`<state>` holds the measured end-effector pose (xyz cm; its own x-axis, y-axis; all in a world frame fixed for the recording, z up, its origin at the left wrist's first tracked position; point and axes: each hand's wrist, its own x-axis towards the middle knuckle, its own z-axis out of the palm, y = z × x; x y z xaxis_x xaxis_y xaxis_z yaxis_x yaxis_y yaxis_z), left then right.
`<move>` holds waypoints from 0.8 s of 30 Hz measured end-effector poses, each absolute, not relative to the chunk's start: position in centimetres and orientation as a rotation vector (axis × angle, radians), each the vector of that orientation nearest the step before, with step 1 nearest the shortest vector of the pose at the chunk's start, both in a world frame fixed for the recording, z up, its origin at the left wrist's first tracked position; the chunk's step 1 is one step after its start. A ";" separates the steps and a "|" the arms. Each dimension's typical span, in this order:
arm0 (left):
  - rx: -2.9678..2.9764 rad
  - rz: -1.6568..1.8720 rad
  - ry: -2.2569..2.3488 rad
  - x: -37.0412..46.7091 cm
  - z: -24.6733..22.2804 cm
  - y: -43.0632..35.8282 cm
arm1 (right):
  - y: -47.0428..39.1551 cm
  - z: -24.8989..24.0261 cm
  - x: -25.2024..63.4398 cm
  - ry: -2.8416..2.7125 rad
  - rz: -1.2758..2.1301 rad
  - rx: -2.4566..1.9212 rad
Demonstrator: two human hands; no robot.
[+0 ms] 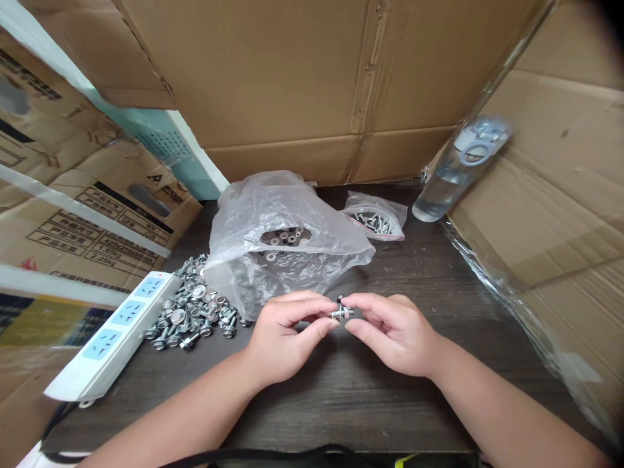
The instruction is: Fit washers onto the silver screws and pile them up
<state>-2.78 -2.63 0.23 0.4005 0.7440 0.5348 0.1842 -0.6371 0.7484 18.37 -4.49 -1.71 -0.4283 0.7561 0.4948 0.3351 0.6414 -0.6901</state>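
Over the middle of the dark table, a small silver bolt [341, 313] lies sideways between my two hands, with ring-shaped parts around its shank. My left hand [287, 335] pinches one end of it between thumb and fingers. At the other end, the thumb and index finger of my right hand [397, 331] close around the ring parts, which look like a washer or nut, too small to tell. A tiny dark piece shows by the right index fingertip. Just beyond my hands, a cloudy plastic bag [292, 201] has several washers [280, 240] showing through its opening.
A pile of flanged bolts [195, 309] lies left, against a white power strip [114, 335]. Behind, a small zip bag [377, 221] holds screws. A water bottle [453, 172] leans by the right cardboard wall [550, 182]. A black cable [273, 452] crosses the front edge.
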 end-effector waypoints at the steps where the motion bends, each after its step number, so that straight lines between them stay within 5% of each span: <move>1: 2.072 1.211 0.779 -2.8 0.2 -2.6 | -4.5 -1.6 18.3 -2.025 0.647 -0.852; 24: 2.042 1.211 0.789 -2.9 0.3 -2.9 | -4.6 -1.1 18.0 -2.015 0.654 -0.823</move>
<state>-2.87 -2.90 0.26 0.3983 0.7531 0.5236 0.1750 -0.6227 0.7626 17.97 -4.61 -1.10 -0.4301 0.7479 0.5056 0.3087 0.6482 -0.6961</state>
